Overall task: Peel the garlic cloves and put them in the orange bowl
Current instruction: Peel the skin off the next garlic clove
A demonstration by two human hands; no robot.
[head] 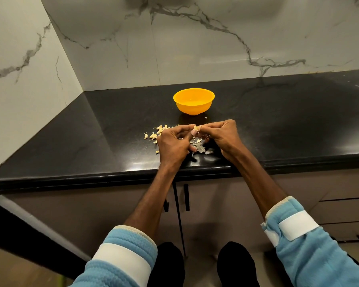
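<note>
Garlic clove [194, 127], small, light, with brittle papery skin probably best nipped at its tip, is pinched at frame centre between left hand [173, 145] and right hand [222, 134], just below the orange bowl [193, 101].

No readable text, labels, brands, numbers or signs anywhere in view.

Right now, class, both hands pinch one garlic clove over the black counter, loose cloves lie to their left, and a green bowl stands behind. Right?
One slip: the head view shows the bowl is orange, not green. Otherwise yes: left hand and right hand pinch the garlic clove over the black counter, loose cloves to their left.
</note>
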